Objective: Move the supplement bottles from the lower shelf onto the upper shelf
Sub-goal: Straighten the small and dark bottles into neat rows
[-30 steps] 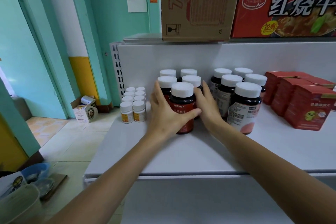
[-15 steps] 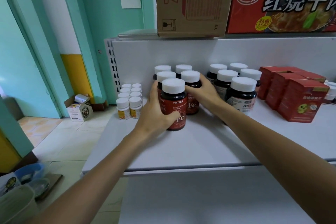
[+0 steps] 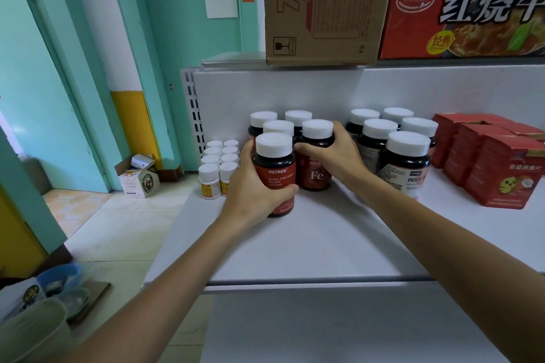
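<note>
Small white bottles (image 3: pixel 218 168): 8 are standing in 2 rows at the left end of the shelf (image 3: pixel 309 244).
Left hand (image 3: pixel 253 188): you are wrapping it around the PIETRICK bottle (image 3: pixel 275 171), with your thumb crossing the lower label.
PIETRICK bottle: it is standing on the shelf at the front of its group, long axis vertical, white cap up, label facing you.
Right hand (image 3: pixel 339 156): you are curling your fingers around the Fe bottle (image 3: pixel 315 171), just under its cap.
Fe bottle: it is standing upright just behind and to the right of the PIETRICK bottle, cap up, label facing you.
Dark bottles (image 3: pixel 405 159): 5 are showing upright beside your right hand.
Red boxes (image 3: pixel 501 168): they are sitting at the far right.
</note>
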Available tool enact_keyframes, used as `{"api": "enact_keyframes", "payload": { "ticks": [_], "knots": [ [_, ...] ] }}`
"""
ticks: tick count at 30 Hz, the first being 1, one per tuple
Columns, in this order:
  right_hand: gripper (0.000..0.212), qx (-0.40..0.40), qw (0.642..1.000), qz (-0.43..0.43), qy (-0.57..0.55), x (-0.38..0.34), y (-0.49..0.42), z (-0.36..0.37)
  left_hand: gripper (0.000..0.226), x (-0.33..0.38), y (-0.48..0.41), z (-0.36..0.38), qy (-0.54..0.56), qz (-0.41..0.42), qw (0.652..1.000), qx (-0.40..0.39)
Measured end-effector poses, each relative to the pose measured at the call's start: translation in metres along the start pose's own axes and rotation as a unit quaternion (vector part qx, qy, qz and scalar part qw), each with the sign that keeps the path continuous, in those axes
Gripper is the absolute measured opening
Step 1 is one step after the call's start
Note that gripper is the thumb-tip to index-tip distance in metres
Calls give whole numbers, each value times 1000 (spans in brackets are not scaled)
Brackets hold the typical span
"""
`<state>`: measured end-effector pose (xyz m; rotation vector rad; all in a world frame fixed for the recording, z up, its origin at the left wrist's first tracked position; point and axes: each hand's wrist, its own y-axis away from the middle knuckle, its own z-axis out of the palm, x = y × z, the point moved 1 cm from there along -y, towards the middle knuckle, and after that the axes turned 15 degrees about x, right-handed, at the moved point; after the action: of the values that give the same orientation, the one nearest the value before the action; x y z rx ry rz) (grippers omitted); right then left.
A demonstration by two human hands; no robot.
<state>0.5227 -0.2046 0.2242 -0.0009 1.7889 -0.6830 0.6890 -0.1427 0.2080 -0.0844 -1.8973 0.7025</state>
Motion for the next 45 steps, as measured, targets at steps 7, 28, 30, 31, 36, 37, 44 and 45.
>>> {"api": "enact_keyframes", "payload": {
  "ticks": [7, 28, 30, 31, 36, 37, 44, 45],
  "knots": [
    [46, 18, 1000, 10, -19, 2, 7, 2, 64, 8, -11, 8, 206, -146, 967, -31],
    [49, 20, 996, 80, -36, -8, 5, 5, 84, -2, -42, 35, 231, -204, 951, 1],
    [49, 27, 997, 72, -29, -10, 6, 6, 86, 0, -40, 32, 230, -203, 952, 0],
    [49, 28, 997, 73, -27, -11, 7, 6, 88, 4, -38, 28, 231, -203, 952, 3],
    [55, 50, 997, 48, -32, -10, 16, -3, 107, 15, -15, 12, 191, -137, 972, 9],
    [56, 53, 997, 42, -33, -7, 18, -6, 117, 14, -10, 11, 176, -113, 978, 3],
    [40, 8, 998, 28, -47, -8, 34, -2, 116, -5, 2, 21, 73, -19, 997, 1],
    [35, 6, 998, 24, -55, -7, 34, -2, 115, -5, 2, 21, 79, -21, 997, -2]
  ]
}}
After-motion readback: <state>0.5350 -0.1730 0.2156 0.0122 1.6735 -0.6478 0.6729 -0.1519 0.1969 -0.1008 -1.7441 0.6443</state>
